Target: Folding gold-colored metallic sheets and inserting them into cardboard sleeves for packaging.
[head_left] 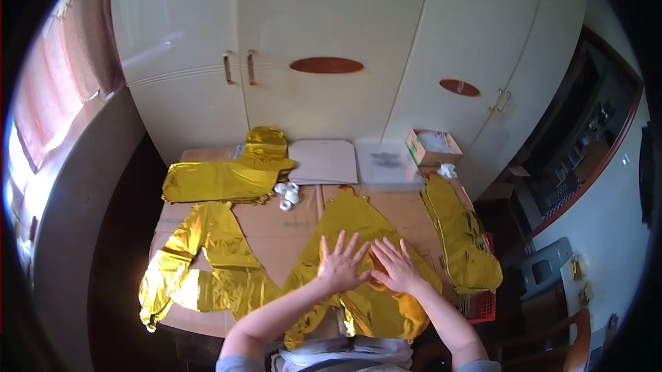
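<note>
Cardboard-covered counter [276, 230] crowded to its edges with flat gold foil balloons; bare cardboard remains mid-counter. Left hand [339, 265] and right hand [394, 267], fingers spread, side by side, press flat on the centre foil balloon [352, 220] at the near edge.

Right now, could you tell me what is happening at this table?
A person presses both palms flat on a gold foil balloon lying on the cardboard-covered table. The left hand and right hand lie side by side, fingers spread, holding nothing. More flat gold foil balloons lie to the left, at the back and along the right edge. Small white tape rolls and a small open box sit further back.
</note>
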Motion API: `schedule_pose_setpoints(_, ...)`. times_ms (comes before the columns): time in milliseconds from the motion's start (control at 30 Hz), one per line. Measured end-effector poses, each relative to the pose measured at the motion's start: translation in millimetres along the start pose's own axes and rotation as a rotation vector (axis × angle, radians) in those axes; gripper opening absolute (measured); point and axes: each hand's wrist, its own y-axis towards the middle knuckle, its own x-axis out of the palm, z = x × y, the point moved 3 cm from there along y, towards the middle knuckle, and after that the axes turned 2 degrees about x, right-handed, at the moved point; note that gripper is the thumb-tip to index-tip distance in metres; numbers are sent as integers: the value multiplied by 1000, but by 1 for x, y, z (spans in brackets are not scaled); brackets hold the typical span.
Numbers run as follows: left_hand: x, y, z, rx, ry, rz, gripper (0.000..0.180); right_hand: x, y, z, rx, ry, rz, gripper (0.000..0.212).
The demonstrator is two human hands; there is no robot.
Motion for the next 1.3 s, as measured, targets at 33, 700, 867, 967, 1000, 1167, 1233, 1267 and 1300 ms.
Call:
schedule_pose_setpoints(33, -2, 1, 3, -6, -29, -19, 80, 10, -5, 2, 38, -18, -95, 75)
schedule_pose_setpoints(700, 0, 1, 4, 26, 1, 96, 78, 11, 105, 99, 212, 334, 166, 59)
schedule_pose_setpoints(867, 2, -1, 0, 10, 20, 62, 82, -14, 122, 123, 157, 21, 109, 64)
schedule_pose_setpoints(967, -3, 2, 7, 18, 24, 22, 84, -22, 129, 164, 183, -116, 86, 66)
schedule_pose_setpoints(1000, -3, 4, 7, 17, 29, 15, 84, -25, 134, 176, 184, -136, 94, 66)
schedule_pose_setpoints(1167, -3, 6, 7, 11, 75, -7, 84, -16, 141, 212, 195, -20, -18, 52)
schedule_pose_setpoints(1233, -1, 6, 8, 15, 57, -5, 84, -10, 138, 218, 155, 1, 146, 30)
schedule_pose_setpoints(1267, -2, 5, 6, 5, 59, -13, 85, -9, 144, 219, 171, 14, 107, 28)
schedule_pose_setpoints(1300, -1, 6, 6, -1, 48, -16, 85, -13, 149, 223, 189, 17, 62, 25)
